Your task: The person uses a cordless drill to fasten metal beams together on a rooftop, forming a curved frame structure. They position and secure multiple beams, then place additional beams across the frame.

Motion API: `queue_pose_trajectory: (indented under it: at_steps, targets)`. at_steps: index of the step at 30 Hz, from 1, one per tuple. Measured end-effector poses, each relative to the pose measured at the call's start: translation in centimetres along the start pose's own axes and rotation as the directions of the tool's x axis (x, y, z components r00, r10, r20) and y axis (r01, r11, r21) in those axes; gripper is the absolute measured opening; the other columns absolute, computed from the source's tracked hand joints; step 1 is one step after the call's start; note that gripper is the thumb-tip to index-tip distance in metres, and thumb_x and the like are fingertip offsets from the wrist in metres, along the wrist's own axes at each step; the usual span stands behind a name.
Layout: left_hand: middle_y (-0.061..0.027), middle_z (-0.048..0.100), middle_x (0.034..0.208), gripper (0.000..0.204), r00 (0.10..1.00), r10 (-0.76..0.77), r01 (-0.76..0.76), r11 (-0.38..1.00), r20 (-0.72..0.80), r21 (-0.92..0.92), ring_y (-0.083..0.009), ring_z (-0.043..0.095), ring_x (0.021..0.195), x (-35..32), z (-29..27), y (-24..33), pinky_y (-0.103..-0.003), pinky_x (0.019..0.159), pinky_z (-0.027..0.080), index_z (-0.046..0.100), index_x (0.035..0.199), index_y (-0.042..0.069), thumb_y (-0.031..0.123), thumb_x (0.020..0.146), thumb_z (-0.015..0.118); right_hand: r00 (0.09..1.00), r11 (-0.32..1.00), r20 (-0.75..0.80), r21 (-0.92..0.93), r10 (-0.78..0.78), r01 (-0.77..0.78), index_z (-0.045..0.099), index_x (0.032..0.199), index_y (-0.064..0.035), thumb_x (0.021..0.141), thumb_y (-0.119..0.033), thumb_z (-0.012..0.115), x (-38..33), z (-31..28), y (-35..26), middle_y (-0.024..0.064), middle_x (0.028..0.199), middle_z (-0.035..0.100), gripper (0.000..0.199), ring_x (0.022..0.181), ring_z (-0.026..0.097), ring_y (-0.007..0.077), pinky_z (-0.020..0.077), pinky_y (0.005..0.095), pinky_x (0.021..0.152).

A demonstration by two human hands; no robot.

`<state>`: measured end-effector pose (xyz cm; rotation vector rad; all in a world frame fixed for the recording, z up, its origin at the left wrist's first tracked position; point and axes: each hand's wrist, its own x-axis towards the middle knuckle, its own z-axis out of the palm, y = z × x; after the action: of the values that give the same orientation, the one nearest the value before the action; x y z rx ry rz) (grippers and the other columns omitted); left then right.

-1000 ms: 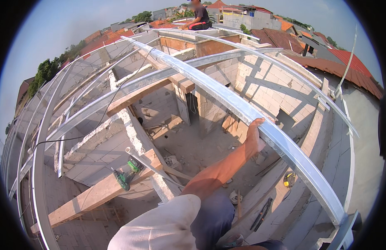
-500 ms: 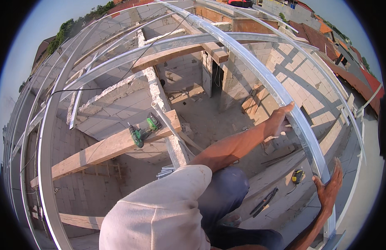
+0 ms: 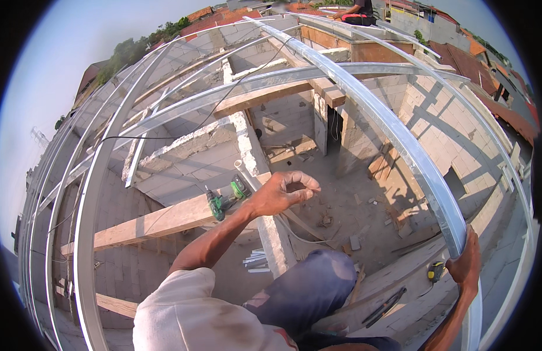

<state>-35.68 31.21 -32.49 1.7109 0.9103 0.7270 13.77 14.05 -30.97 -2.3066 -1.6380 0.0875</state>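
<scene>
The right hand (image 3: 467, 266) is wrapped around the galvanized steel rafter (image 3: 399, 137) at its lower end. The left hand (image 3: 279, 193) hovers loosely curled, holding nothing, above a green cordless drill (image 3: 224, 199) lying on a wooden beam (image 3: 154, 221).
</scene>
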Motion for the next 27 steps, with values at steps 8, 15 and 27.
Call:
queue_pose_trajectory:
  at_steps: [8,15,27]
  targets:
    - [-0.0125,0.073,0.120,0.038,0.995,0.081,-0.023,0.720,-0.050,0.693,-0.0298,0.067,0.116,-5.9,-6.1,4.0,-0.044,0.103,0.052,0.072,0.120,0.006,0.030,0.091,0.078,0.999,0.998,0.006,-0.039,0.039,-0.038,0.034,0.158,-0.0052,0.065,0.013,0.070,0.9,0.8,2.0,0.0196,0.152,0.047,0.101,0.141,0.047,0.0380,0.0415,0.0451,0.117]
    - [-0.0242,0.060,0.138,0.067,0.586,0.287,0.809,-0.149,-0.758,0.568,-0.0404,0.057,0.130,-24.0,-29.2,7.2,-0.052,0.111,0.042,0.058,0.141,0.005,0.042,0.088,0.077,0.998,0.997,0.006,0.030,-0.064,0.064,0.038,0.157,-0.0040,0.069,0.015,0.061,1.3,1.3,3.2,0.0212,0.152,0.049,0.092,0.144,0.045,0.0367,0.0348,0.0431,0.121]
    - [-0.0277,0.046,0.153,0.098,-0.066,0.077,0.896,-0.434,-0.995,-0.093,-0.0395,0.041,0.146,-30.8,-31.7,2.5,-0.056,0.119,0.034,0.043,0.154,0.003,0.067,0.085,0.070,0.999,0.975,-0.012,-0.218,0.044,-0.046,0.045,0.151,-0.0054,0.065,0.009,0.071,0.6,-1.7,1.5,0.0212,0.143,0.058,0.091,0.134,0.056,0.0384,0.0441,0.0448,0.116]
